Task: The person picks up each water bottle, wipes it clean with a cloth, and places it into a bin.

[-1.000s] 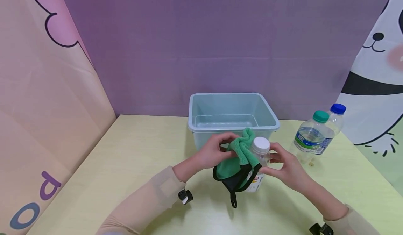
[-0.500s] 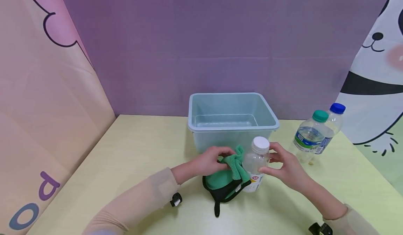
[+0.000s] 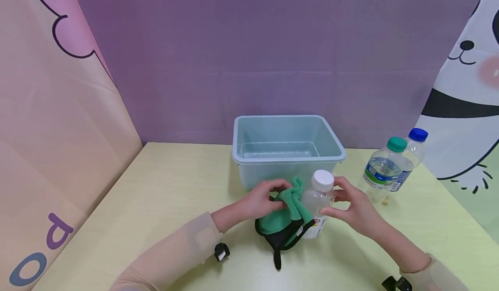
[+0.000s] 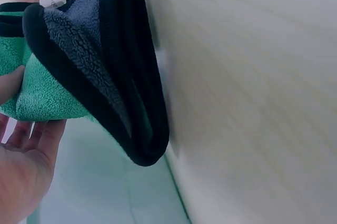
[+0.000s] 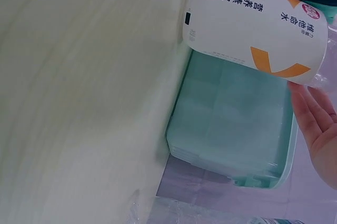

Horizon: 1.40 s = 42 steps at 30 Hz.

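1. Right hand (image 3: pixel 356 208): grasping a clear plastic bottle with a white screw cap (image 3: pixel 323 180) and a printed white label (image 5: pixel 258 29). Thumb toward the camera, fingers round the far side. Bottle (image 3: pixel 311 201) sits between the two hands, near upright; base contact unclear.
2. Left hand (image 3: pixel 259 200): pinching a green terry cloth with black edging, a black hanging loop and a grey-blue side (image 3: pixel 274 221), thumb against fingers. Cloth hangs below that hand and laps the bottle's left side; how hard it presses, can't tell.
3. Delta: a second ago the left hand and cloth were higher and further across the bottle. They dropped and went left by the half-second frame, and are now slightly back to the right. Right hand and bottle basically unmoved.
4. Meaning, my read: bottle is the steadied part, cloth is the moving part, looks like short rubbing strokes. Label's left part is covered in head view.
5. Beyond both hands: pale blue rectangular plastic tub (image 3: pixel 284 169) on the pale wood-grain worktop (image 3: pixel 187 174).
6. Right of the right hand: clear plastic bottle, green cap (image 3: pixel 383 167); clear plastic bottle, blue cap (image 3: pixel 416 150), just behind it. Neither is touched.
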Motion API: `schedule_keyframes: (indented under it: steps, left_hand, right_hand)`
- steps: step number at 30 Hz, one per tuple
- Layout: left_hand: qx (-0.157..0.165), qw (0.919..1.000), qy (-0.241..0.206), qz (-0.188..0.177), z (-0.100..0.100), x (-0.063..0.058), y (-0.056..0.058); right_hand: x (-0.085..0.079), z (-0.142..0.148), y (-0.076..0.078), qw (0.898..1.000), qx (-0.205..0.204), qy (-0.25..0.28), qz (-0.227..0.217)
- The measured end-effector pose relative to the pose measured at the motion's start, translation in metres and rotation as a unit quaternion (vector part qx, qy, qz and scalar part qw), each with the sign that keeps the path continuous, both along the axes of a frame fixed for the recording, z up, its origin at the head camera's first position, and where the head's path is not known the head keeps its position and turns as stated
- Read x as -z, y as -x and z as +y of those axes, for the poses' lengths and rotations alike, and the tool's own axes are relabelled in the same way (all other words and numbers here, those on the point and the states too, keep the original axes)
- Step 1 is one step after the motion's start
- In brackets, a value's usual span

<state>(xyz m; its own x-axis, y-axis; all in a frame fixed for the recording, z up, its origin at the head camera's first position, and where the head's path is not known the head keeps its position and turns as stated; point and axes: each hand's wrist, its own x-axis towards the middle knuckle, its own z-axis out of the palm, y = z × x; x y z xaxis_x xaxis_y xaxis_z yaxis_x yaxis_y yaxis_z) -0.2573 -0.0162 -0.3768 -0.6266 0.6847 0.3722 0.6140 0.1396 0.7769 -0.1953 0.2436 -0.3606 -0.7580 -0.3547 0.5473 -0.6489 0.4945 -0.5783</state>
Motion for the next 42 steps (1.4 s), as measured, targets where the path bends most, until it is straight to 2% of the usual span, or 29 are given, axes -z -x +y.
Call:
schedule_keyframes:
  steps: [8, 11, 19, 29, 33, 39, 42]
  left_hand:
    - [-0.003, 0.9969, -0.078, -0.013, 0.008, -0.012, -0.003]
    - [0.001, 0.9957, -0.092, -0.013, 0.01, -0.018, -0.003]
    - [0.004, 0.9958, -0.087, -0.027, 0.004, -0.024, -0.003]
    - [0.006, 0.9971, -0.072, -0.027, -0.014, -0.019, 0.0]
    - [0.0, 0.9976, -0.062, -0.03, -0.024, -0.017, -0.003]
    - [-0.012, 0.9979, -0.049, -0.041, -0.04, -0.015, -0.008]
    - [-0.02, 0.9979, -0.046, -0.042, -0.048, -0.014, -0.008]
  right_hand:
    - [-0.001, 0.002, 0.0, 1.0, 0.001, -0.007, 0.003]
    - [-0.001, 0.002, 0.0, 1.0, 0.001, -0.009, 0.01]
    - [-0.001, 0.001, 0.002, 1.0, -0.005, -0.014, 0.008]
    - [-0.002, 0.005, 0.003, 1.0, -0.016, -0.02, 0.003]
    - [-0.002, 0.007, 0.004, 0.999, -0.02, -0.03, -0.004]
    - [-0.003, 0.007, 0.0, 0.999, -0.003, -0.048, -0.012]
    - [-0.005, 0.005, -0.003, 0.999, 0.016, -0.038, -0.019]
